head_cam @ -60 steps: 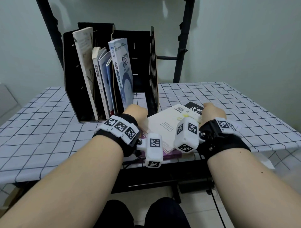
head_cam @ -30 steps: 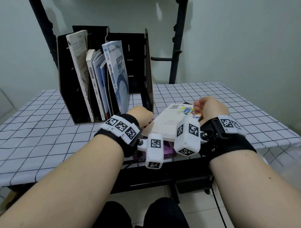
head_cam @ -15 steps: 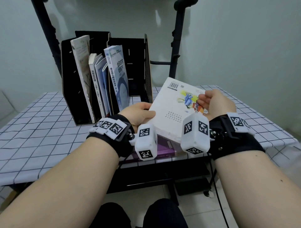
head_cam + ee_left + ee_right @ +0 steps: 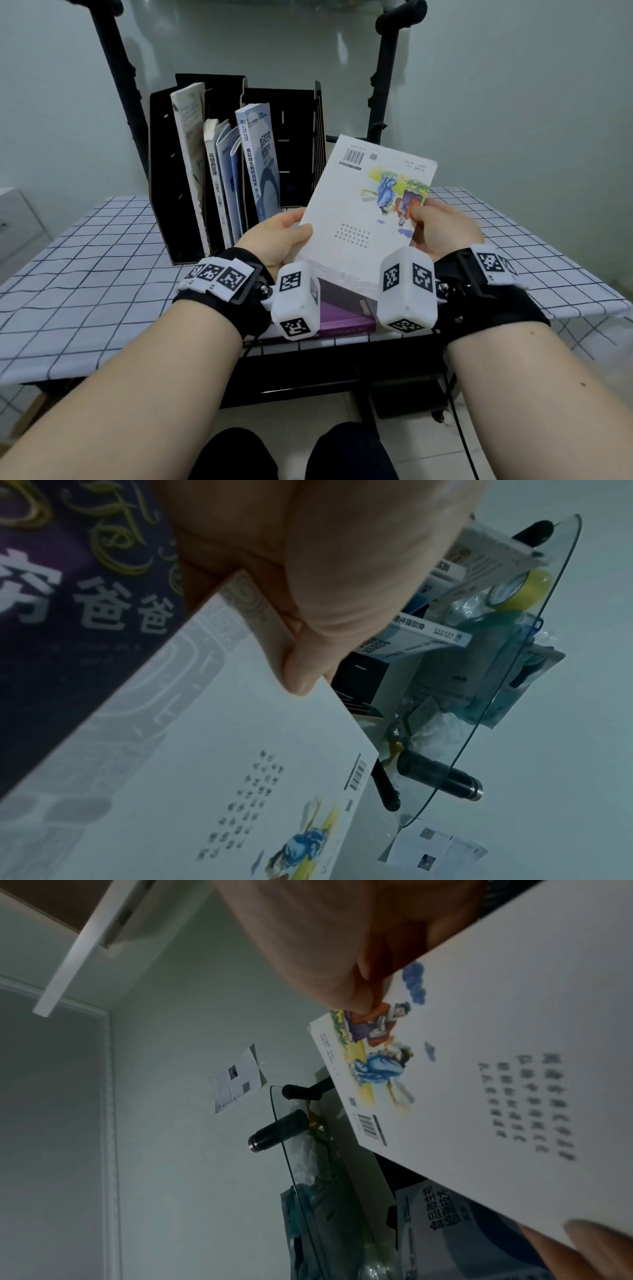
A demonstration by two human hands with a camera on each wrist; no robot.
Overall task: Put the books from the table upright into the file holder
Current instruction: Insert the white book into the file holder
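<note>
A white book (image 4: 359,212) with a barcode and a colourful drawing on its back cover is lifted and tilted above the table, held by both hands. My left hand (image 4: 279,234) grips its left edge, thumb on the cover (image 4: 301,674). My right hand (image 4: 442,229) pinches its right edge beside the drawing (image 4: 363,999). A purple book (image 4: 342,315) lies flat on the table under it, also seen in the left wrist view (image 4: 68,601). The black file holder (image 4: 164,178) stands at the back left with several books upright in it, among them a blue-and-white one (image 4: 262,164).
The table has a white checked cloth (image 4: 85,274). The holder's right compartment (image 4: 294,154) shows no books. Black stand poles (image 4: 380,89) rise behind the table. A glass shelf (image 4: 534,631) with bagged items hangs overhead in the wrist views.
Both hands took hold of the white book that lay flat on the purple one and have raised and tilted it up off the table.
</note>
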